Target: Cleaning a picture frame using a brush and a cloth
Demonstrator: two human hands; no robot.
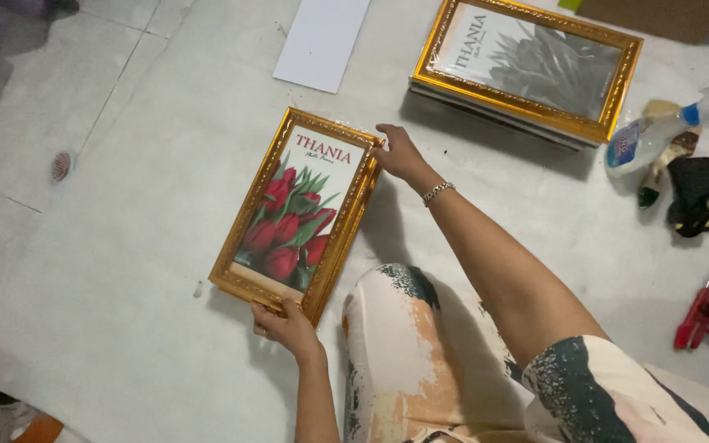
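Left of the gold frame with red tulips [297, 212] the floor [125, 246] lies open, broken only by a small round drain [61, 166]. Toward the far edge, a white sheet [322, 41] and stacked gold frames [527, 70] block passage; a spray bottle [666, 123] and dark cloth [702, 195] crowd the right edge
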